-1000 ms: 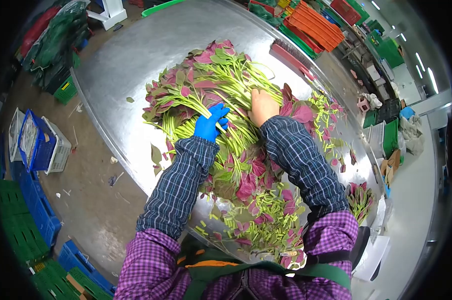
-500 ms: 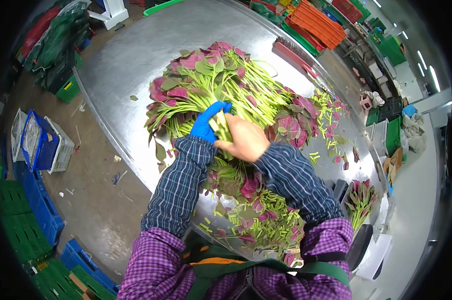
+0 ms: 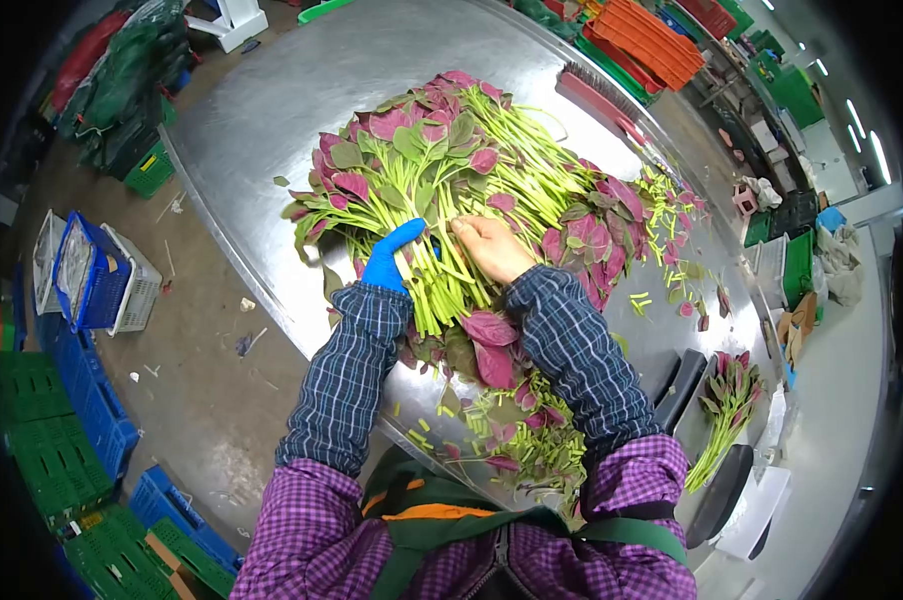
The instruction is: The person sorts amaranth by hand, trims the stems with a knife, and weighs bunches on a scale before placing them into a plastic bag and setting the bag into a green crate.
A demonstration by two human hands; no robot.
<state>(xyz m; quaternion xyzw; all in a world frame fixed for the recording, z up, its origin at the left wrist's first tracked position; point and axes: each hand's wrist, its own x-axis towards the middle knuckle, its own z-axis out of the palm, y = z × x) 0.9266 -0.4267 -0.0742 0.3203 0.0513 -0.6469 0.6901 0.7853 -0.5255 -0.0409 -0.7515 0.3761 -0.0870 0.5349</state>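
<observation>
A large heap of red-and-green leafy stems (image 3: 532, 160) lies on the metal table (image 3: 272, 100). My left hand (image 3: 392, 258), in a blue glove, is wrapped round a bunch of stems (image 3: 437, 290) at the near side of the heap, the cut ends pointing toward me. My bare right hand (image 3: 492, 248) is at the right side of that bunch, thumb and fingers pinched on a stem. Loose red leaves (image 3: 494, 350) hang beside the stem ends. Chopped stem pieces (image 3: 532, 440) are scattered near the table's front edge.
A red brush (image 3: 602, 100) lies at the table's far right edge, with cut bits (image 3: 662, 220) below it. A small separate bunch (image 3: 727, 410) rests at the right beside a black tray (image 3: 680, 385). Blue and white baskets (image 3: 92, 270) stand on the floor at left.
My hands have moved apart, the right one shifting right off the stem ends. The bunch's stems now fan out downward between them, and a red leaf shows at the lower right.
</observation>
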